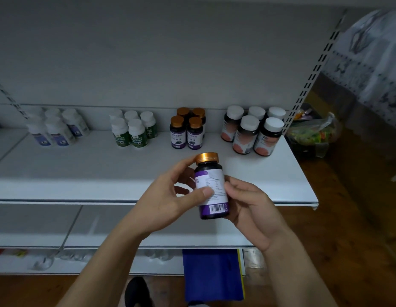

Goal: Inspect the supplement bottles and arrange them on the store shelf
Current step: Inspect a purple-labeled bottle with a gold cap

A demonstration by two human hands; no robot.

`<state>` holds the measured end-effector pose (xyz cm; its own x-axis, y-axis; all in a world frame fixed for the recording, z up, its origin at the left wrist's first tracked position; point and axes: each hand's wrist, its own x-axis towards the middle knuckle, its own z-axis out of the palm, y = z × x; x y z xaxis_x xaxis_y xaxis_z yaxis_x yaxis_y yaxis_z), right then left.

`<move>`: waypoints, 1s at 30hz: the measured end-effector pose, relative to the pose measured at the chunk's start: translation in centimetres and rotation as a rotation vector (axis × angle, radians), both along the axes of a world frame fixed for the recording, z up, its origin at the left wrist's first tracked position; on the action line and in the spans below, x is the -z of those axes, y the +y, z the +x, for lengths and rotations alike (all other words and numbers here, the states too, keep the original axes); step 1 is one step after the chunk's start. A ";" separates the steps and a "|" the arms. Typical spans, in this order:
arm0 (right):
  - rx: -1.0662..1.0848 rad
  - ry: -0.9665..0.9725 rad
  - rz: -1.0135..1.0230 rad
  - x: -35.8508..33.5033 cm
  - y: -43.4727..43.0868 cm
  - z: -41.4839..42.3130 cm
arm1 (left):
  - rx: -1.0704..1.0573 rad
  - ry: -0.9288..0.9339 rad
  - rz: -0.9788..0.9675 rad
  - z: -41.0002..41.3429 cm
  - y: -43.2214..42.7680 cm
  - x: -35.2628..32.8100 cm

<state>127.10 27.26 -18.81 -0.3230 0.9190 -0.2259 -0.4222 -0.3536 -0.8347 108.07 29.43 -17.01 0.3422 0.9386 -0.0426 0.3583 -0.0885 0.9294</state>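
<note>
Head view: white metal store shelf (81,169) over brown wooden floor (347,218); left hand (170,200) and right hand (252,209) grip an upright dark gold-capped purple-labelled bottle (211,187).

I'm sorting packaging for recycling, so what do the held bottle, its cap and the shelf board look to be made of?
Held bottle: dark glossy body, likely plastic, possibly glass; the look leaves it open. Cap: gold, ribbed, metallic sheen, so metal or metallised plastic. Label: matte, paper-like print. Shelf board: smooth white with a thin folded front lip, probably painted sheet metal.
</note>
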 end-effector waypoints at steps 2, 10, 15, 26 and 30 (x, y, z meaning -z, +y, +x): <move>0.000 0.030 -0.016 -0.2 -0.1 0.0 | 0.035 0.019 0.010 -0.1 -0.2 0.0; 0.042 0.106 -0.032 -1.3 -0.3 -0.1 | 0.041 0.017 0.116 0.2 -0.4 0.2; 0.009 -0.014 0.031 -1.3 -0.6 0.1 | -0.016 0.019 0.186 0.7 -0.9 0.3; -0.020 0.188 -0.066 -1.2 -1.3 -1.0 | 0.117 0.144 0.259 0.5 -1.9 -0.7; 0.005 0.067 -0.060 -1.1 -1.3 -0.8 | 0.068 0.151 0.340 0.5 -2.3 -0.8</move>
<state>126.26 26.00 -17.71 -0.3345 0.9061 -0.2590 -0.4784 -0.4000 -0.7817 108.55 27.12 -16.24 0.4176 0.8833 0.2130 0.4717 -0.4111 0.7800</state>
